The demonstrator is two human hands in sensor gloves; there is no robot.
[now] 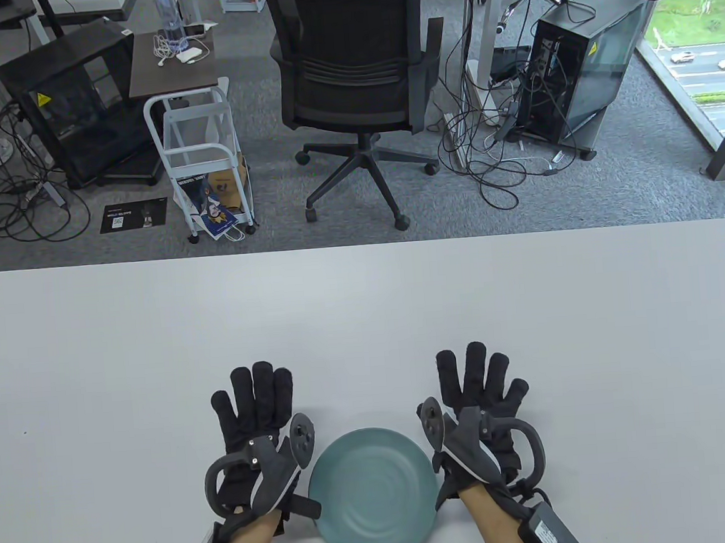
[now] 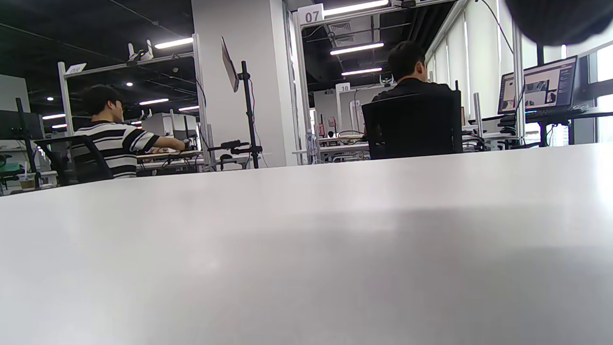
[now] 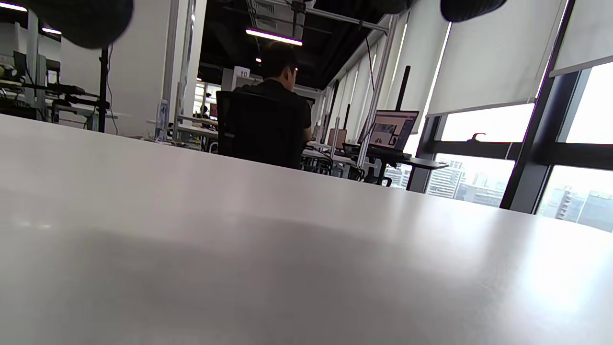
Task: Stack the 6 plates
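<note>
Teal plate [image 1: 374,495] sits at near edge of white counter [image 1: 365,309]. Left hand [image 1: 259,427] and right hand [image 1: 483,406] lie flat, palms down, fingers spread, one on either side of plate. Black office chair [image 1: 352,65] stands beyond counter.

Your plate [image 1: 374,495] is a muted teal with faint concentric rings, lying on the pale grey-white table [image 1: 365,309]. Both your left hand [image 1: 258,417] and right hand [image 1: 479,397] wear black gloves with dark grey trackers. Beyond the far edge stands a black office chair [image 1: 352,65] on grey carpet.
</note>
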